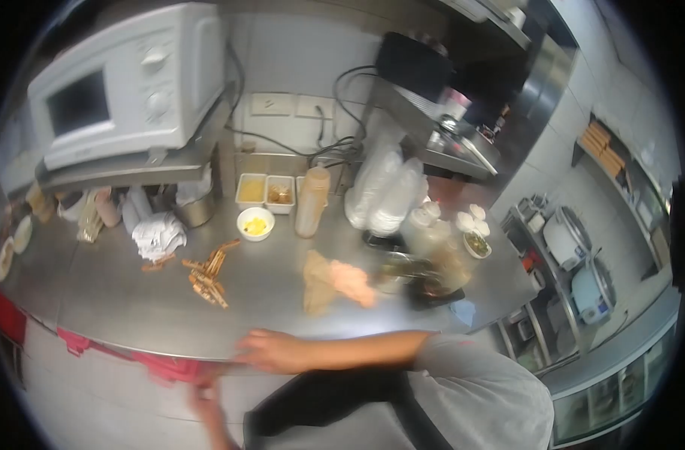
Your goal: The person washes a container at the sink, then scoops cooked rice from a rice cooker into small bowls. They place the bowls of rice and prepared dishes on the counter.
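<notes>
My right hand (271, 350) is at the front edge of the steel counter (132, 300), its forearm reaching across from the right. Its fingers are blurred. Lower and further left, my left hand (205, 391) is beside a pink-red object (166, 366) under the counter edge. Motion smears that hand, and whether it touches the object or holds anything cannot be made out. Thin brown sticks (207, 277) lie in a loose pile on the counter. To their right are a brown cloth or paper (318, 285) and a pale orange item (351, 283).
A white oven-like appliance (129, 86) sits on a shelf at the left. Along the back stand a white bowl (255, 224) with yellow contents, a bottle (312, 202) and stacked clear containers (387, 187). A dark tray (432, 295) lies at the right.
</notes>
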`<state>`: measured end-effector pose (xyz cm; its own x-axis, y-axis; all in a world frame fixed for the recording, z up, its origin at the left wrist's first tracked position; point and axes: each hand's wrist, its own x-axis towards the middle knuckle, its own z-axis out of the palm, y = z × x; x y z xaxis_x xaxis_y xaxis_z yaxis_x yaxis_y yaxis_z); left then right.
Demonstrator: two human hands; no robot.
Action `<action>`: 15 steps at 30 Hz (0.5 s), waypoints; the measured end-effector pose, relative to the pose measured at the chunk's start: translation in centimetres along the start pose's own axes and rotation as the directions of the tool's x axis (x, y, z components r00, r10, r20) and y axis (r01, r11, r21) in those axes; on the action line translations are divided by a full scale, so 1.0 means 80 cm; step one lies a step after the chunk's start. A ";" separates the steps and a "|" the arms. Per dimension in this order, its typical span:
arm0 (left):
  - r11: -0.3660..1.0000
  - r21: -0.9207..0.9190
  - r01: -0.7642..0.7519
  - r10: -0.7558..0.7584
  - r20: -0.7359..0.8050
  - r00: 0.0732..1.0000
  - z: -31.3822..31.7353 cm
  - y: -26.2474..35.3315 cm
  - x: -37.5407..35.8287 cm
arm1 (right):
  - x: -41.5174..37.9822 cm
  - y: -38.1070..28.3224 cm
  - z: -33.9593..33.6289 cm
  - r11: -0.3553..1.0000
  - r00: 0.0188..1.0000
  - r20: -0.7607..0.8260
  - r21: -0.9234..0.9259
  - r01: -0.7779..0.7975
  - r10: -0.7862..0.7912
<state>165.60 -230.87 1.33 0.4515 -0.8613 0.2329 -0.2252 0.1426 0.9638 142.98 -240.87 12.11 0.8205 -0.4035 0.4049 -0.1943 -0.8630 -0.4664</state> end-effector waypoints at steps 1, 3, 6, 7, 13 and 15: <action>0.998 -0.034 -0.048 0.051 0.096 0.994 0.030 0.042 -0.009 | -0.003 -0.023 -0.033 0.999 0.999 -0.045 -0.038 0.001 -0.003; 0.979 -0.007 -0.204 0.200 0.215 0.956 0.081 0.108 -0.021 | -0.035 -0.032 -0.085 0.996 0.991 -0.129 -0.089 0.027 -0.038; 0.957 -0.236 -0.171 0.239 0.301 0.923 0.168 0.222 -0.045 | -0.108 -0.035 -0.157 0.988 0.969 -0.227 -0.140 0.069 -0.100; 0.946 -0.227 -0.231 0.298 0.325 0.898 0.197 0.244 -0.055 | -0.136 -0.044 -0.188 0.988 0.962 -0.261 -0.149 0.049 -0.087; 0.909 -0.400 -0.115 0.353 0.595 0.722 0.368 0.316 -0.144 | -0.355 -0.067 -0.318 0.978 0.917 -0.387 -0.133 -0.163 0.100; 0.910 -0.409 -0.062 0.325 0.615 0.719 0.401 0.328 -0.165 | -0.432 -0.058 -0.356 0.940 0.843 -0.527 -0.225 -0.258 0.105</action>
<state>126.01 -231.39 19.36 -0.2795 -0.8723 0.4012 0.1206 0.3827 0.9160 100.20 -231.56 22.69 0.3877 -0.5915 0.7070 -0.5153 -0.7750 -0.3659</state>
